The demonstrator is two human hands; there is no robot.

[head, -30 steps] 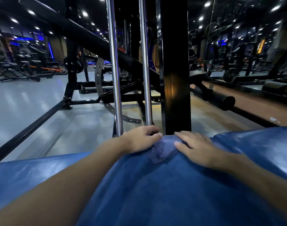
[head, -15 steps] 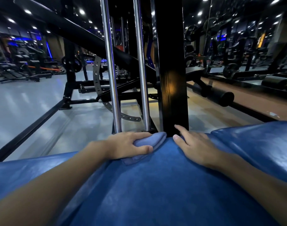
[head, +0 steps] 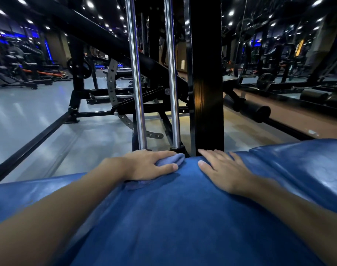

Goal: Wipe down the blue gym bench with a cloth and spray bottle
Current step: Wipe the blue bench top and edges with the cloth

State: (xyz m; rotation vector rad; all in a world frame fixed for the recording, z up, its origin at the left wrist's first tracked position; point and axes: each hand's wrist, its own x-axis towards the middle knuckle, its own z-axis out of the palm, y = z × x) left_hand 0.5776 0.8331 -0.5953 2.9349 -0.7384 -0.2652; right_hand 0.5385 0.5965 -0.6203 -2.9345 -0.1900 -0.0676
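Observation:
The blue padded gym bench fills the lower half of the view. At its far edge my left hand grips a bunched blue-grey cloth, fingers over it and thumb curled in front. A corner of the cloth shows under my wrist. My right hand lies flat on the pad to the right, fingers straight and spread, holding nothing. No spray bottle is in view.
Directly beyond the bench edge stand a thick black upright post and two chrome guide rods. A black machine frame with a slanted floor bar crosses the grey floor at left. Foam rollers lie at right.
My left hand has slid left along the far edge and gathered the cloth into a bunch. My right hand has stayed flat on the pad, edging slightly forward.

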